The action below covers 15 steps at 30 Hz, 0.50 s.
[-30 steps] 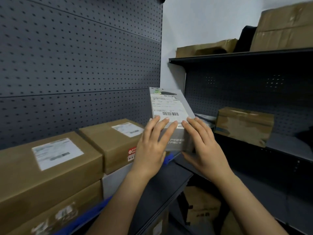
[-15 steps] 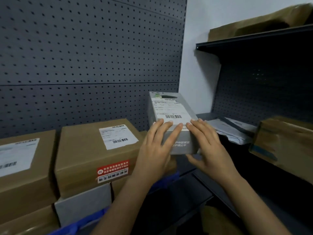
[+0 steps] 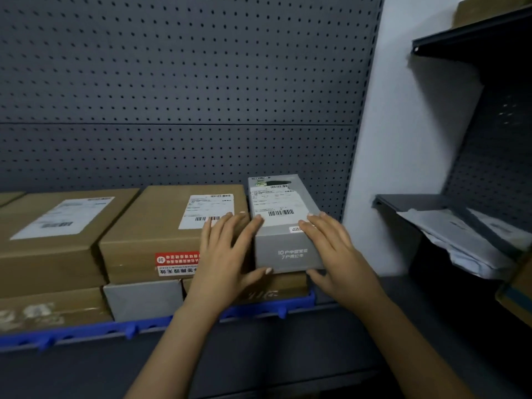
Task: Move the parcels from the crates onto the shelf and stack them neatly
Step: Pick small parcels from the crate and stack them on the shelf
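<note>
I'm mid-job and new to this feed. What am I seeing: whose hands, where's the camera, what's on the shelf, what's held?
No machine here: a person works with bare hands. The one picture comes from a camera on their head, looking forward and down. The left hand and right hand hold the near end of a grey parcel, fingers on top, thumbs under its front edge. It appears to rest on a lower brown box, against a taller labelled brown box. These stand on a shelf with a blue strip, before a grey pegboard.
</note>
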Motion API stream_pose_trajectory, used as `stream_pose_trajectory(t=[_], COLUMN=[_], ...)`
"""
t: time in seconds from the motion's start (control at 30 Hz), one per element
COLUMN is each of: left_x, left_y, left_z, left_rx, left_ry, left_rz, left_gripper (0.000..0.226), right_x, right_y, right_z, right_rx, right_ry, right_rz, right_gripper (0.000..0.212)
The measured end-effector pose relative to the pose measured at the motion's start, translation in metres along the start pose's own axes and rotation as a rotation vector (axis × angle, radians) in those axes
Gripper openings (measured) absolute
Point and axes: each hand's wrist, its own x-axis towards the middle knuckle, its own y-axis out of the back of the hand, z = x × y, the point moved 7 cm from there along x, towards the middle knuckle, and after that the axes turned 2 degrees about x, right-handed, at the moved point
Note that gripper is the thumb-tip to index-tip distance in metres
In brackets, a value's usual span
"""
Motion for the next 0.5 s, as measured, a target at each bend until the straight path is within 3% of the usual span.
stream_pose_trajectory(t=[0.23,0.5], left_x=[-0.003,-0.002], left_y=[-0.005,-0.009], left_z=[-0.003,-0.005], left_rx=[0.067,0.07], left_ry=[0.031,0.045], left_rz=[-0.035,-0.028], left_gripper=[0.074,0.071], right_x=[0.002,0.011], right_y=[-0.02,-0.029], right_z=[0.006,0.01], right_rx=[0.041,0.097], right_ry=[0.01,0.02], right_rz=[-0.036,-0.034], right_gripper=[0.096,0.091])
